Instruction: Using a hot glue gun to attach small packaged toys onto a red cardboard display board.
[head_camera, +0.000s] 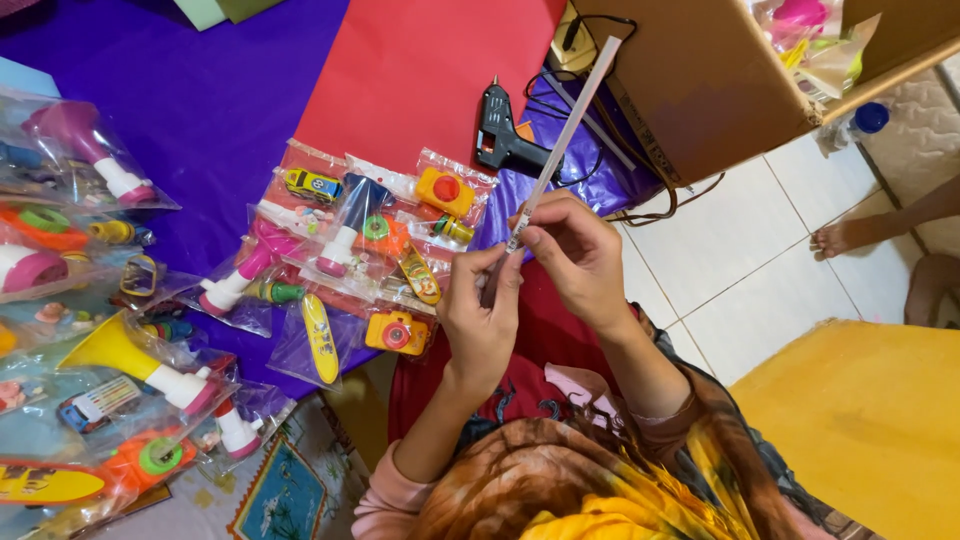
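A long translucent glue stick slants up toward the cardboard box. My right hand pinches it near its lower part, and my left hand grips its bottom end just below. Both hands hover over my lap, right of a pile of small plastic toys in clear bags: little cars, toy cameras, horns, tiny skateboards. A black glue gun lies beyond my hands on purple foil, its cord trailing right.
Purple paper and red paper cover the floor. More bagged toys lie at the left. A cardboard box stands at the upper right. Another person's foot rests on white tiles. A yellow sheet lies at the right.
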